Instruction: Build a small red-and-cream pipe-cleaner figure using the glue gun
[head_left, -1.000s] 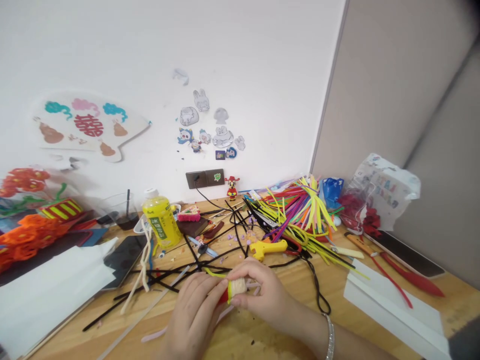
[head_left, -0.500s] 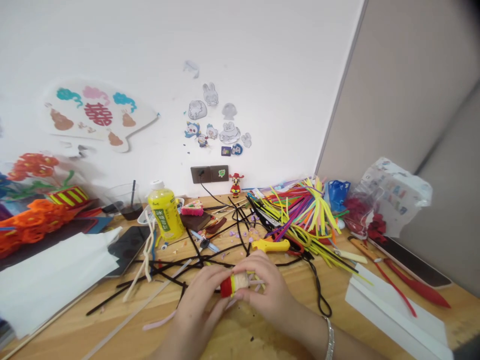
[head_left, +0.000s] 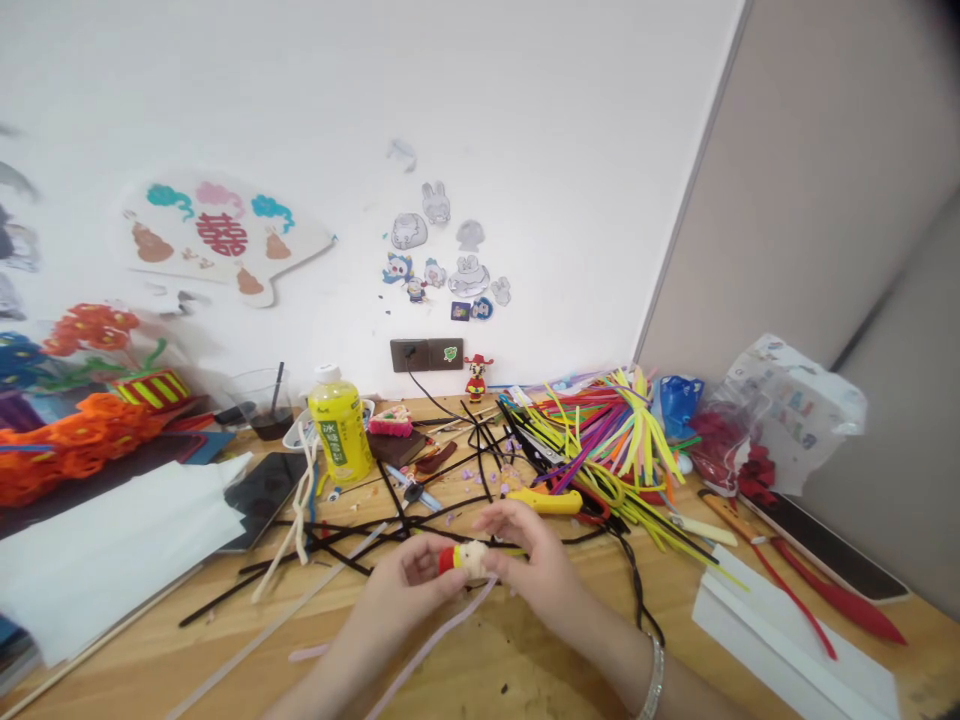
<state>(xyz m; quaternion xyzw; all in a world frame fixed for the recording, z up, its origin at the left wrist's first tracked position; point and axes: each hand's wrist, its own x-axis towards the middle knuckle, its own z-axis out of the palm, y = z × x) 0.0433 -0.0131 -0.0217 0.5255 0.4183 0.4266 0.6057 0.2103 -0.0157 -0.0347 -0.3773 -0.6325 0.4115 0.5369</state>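
Note:
Both my hands meet low in the middle of the wooden table point(head_left: 525, 670). My left hand point(head_left: 401, 590) pinches a small red and cream pipe-cleaner figure point(head_left: 465, 557) from the left. My right hand point(head_left: 536, 570) closes its fingers on the figure's other side; a bracelet point(head_left: 651, 680) circles that wrist. A pale pink pipe cleaner point(head_left: 435, 640) trails from the figure down toward me. Black pipe cleaners point(head_left: 375, 530) lie scattered just beyond my hands.
A heap of coloured pipe cleaners point(head_left: 607, 430) lies at the back right beside yellow-handled pliers point(head_left: 547, 500). A yellow bottle point(head_left: 339, 430), a phone point(head_left: 266, 490) and white paper point(head_left: 112, 550) are left. White boxes point(head_left: 780, 640) and a red tool point(head_left: 832, 590) lie right.
The camera has swung left. My hands have turned the figure, its red end now pointing left, and the pink pipe cleaner now hangs free below it.

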